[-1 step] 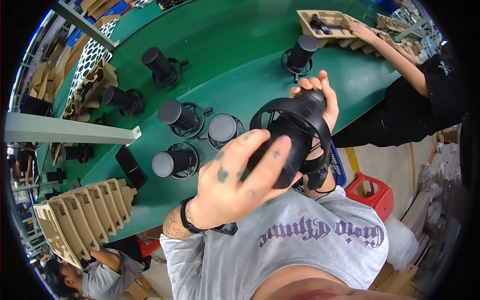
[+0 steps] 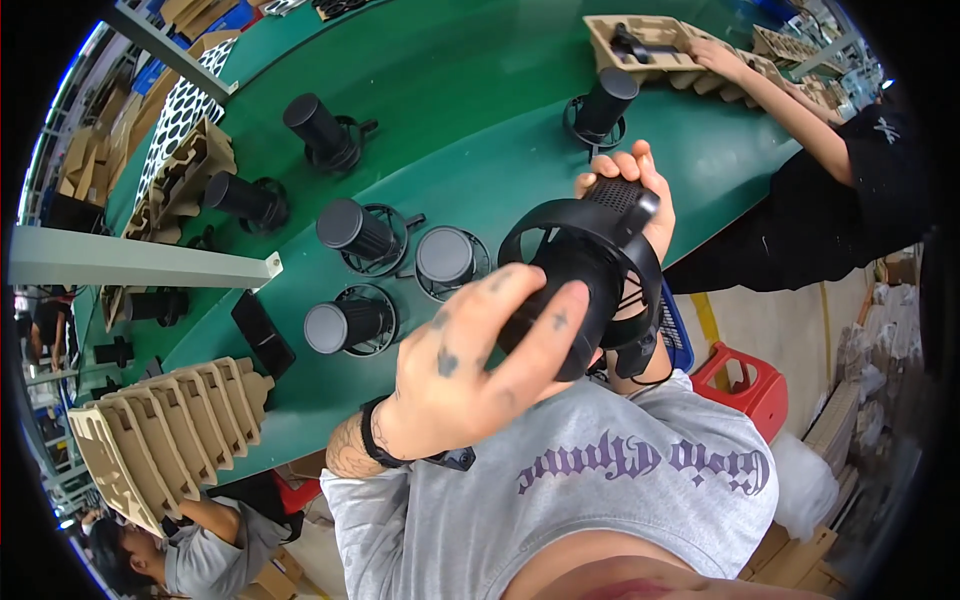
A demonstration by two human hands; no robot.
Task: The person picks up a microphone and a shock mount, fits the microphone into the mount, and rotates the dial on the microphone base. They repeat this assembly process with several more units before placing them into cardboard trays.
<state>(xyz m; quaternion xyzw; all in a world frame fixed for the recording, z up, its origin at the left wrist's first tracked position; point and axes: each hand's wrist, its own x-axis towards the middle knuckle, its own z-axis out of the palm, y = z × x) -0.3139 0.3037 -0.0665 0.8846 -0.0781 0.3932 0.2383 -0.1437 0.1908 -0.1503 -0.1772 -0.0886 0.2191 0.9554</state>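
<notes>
Above the front edge of the green table, I hold a black microphone in a ring-shaped shock mount [image 2: 565,213], tilted with its perforated grille toward the upper right. My left hand [image 2: 465,345] curls its fingers around the lower, smooth black end. Behind the grille end, my right hand [image 2: 655,200] supports the microphone; its fingertips show past the grille, and its palm is mostly hidden. Several similar black cylinders in ring mounts stand on the table, the nearest being one cylinder [image 2: 445,256] just beyond my left hand.
A stack of brown moulded trays [image 2: 170,430] leans at the table's left edge beside a flat black rectangular object [image 2: 263,333]. A grey metal post [image 2: 140,258] crosses the left side. At far right, a co-worker's hand [image 2: 715,58] touches a moulded tray [image 2: 655,62]. A red stool [image 2: 745,385] stands right.
The microphone has turned slightly in my hands, showing more of a smooth part beside the grille. The far tray and the co-worker's hand have shifted a little left.
</notes>
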